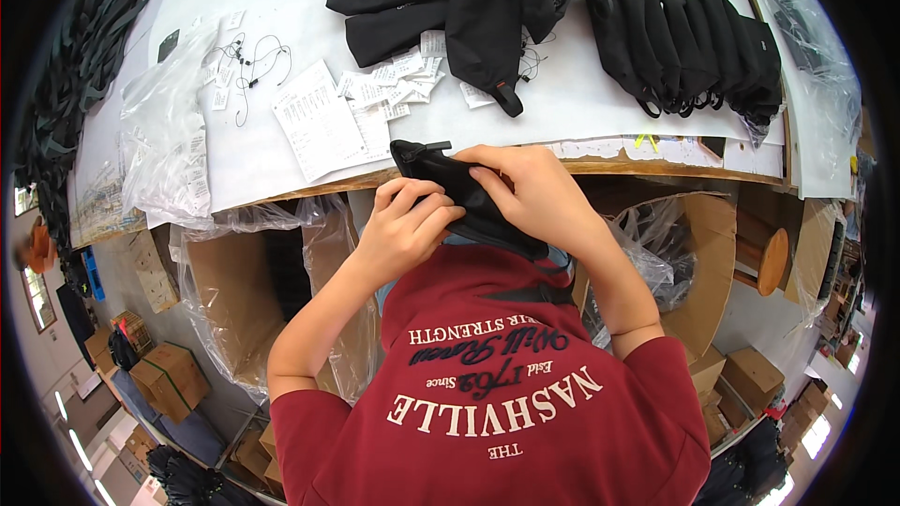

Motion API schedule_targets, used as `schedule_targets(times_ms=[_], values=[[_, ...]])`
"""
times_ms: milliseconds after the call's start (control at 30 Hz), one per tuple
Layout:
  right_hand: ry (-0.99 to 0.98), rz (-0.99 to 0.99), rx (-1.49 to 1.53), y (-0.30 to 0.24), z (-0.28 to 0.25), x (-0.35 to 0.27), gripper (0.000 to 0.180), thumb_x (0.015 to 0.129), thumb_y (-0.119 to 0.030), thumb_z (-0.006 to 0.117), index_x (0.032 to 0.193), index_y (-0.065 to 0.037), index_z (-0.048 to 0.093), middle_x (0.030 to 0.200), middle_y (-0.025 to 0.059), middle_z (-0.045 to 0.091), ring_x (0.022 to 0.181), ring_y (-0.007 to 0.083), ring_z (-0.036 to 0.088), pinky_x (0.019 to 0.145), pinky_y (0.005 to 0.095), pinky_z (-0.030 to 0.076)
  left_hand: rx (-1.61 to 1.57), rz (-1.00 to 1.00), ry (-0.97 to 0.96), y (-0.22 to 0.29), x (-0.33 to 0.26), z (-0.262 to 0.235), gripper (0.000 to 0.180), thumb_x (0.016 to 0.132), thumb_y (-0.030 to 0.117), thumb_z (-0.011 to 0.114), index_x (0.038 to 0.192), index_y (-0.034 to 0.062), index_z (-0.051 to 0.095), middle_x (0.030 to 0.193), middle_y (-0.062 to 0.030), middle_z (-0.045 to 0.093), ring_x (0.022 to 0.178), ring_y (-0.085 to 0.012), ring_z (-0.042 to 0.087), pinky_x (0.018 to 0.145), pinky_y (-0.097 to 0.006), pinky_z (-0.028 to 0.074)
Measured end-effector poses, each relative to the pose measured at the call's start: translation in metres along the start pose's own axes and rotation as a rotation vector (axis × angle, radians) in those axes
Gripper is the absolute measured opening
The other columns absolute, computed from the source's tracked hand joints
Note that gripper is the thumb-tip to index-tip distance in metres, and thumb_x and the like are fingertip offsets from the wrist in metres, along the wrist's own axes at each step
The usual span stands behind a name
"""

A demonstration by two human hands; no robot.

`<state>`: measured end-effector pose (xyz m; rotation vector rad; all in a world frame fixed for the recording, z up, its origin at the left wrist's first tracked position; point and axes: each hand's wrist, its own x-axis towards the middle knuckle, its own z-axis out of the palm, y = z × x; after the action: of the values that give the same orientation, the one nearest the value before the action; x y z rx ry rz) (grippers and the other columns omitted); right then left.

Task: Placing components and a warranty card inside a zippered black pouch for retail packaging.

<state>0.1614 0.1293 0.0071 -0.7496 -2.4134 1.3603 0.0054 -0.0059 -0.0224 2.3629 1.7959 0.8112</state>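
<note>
Maroon shirt [375, 459] | black pouch [466, 191] between left fingers [422, 211] and right fingers [487, 157] | both pinching it

A round wooden stool [774, 260] is at right; a brown carton [170, 381] sits lower left, another box [754, 376] lower right.

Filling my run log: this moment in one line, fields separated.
left hand: holds black pouch; right hand: holds black pouch; table: white labels, black bags
</note>
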Motion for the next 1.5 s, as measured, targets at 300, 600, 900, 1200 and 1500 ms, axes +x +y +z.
schedule_targets(times_ms=[300,600,900,1200,1500], values=[[0.065,-0.150,-0.236,0.005,0.004,0.011,0.020,0.083,-0.007,0.057,0.101,-0.009,0.066,0.082,0.0118,0.066,0.069,0.0287,0.064,0.059,0.0344,0.049,-0.112,0.024,-0.033,0.000,0.003,-0.004,0.022,0.061,0.003,0.065,0.082,0.0054,0.059,0.079,-0.0026,0.057,0.080,-0.0189,0.056,0.076,-0.031,0.043],[-0.318,-0.183,0.004,0.008,-0.008,0.041,0.032,0.089,-0.017,0.057,0.121,-0.017,0.057,0.084,0.0073,0.067,0.074,0.0195,0.063,0.066,0.0301,0.049,-0.165,-0.142,-0.487,0.019,0.022,-0.025,0.025,0.071,0.010,0.068,0.089,0.0007,0.053,0.107,-0.0166,0.054,0.102,-0.0329,0.052,0.091,-0.043,0.039],[-0.357,0.149,0.355,0.075,-0.010,-0.020,0.098,0.070,-0.029,0.080,0.146,-0.007,0.022,0.131,0.0153,0.050,0.122,0.0219,0.046,0.104,0.0355,0.033,-0.481,-0.367,-0.371,0.002,0.018,-0.030,0.028,0.081,0.018,0.067,0.099,-0.0012,0.056,0.143,-0.0217,0.035,0.134,-0.0390,0.031,0.111,-0.051,0.018],[0.102,0.490,1.335,0.069,0.028,-0.035,0.046,0.091,-0.013,0.056,0.134,-0.007,0.040,0.103,0.0051,0.064,0.099,0.0122,0.060,0.084,0.0291,0.049,-1.108,-0.739,-0.150,0.010,0.005,-0.024,0.045,0.084,0.016,0.065,0.122,-0.0028,0.051,0.133,-0.0180,0.047,0.124,-0.0282,0.044,0.103,-0.037,0.032],[0.177,0.420,0.910,0.071,-0.012,-0.027,0.034,0.086,-0.008,0.063,0.117,0.002,0.052,0.089,0.0118,0.067,0.071,0.0148,0.063,0.063,0.0254,0.051,-0.921,-0.725,0.021,-0.005,-0.005,-0.024,0.025,0.081,0.012,0.071,0.094,-0.0040,0.057,0.074,-0.0109,0.060,0.070,-0.0092,0.055,0.064,-0.026,0.045]])
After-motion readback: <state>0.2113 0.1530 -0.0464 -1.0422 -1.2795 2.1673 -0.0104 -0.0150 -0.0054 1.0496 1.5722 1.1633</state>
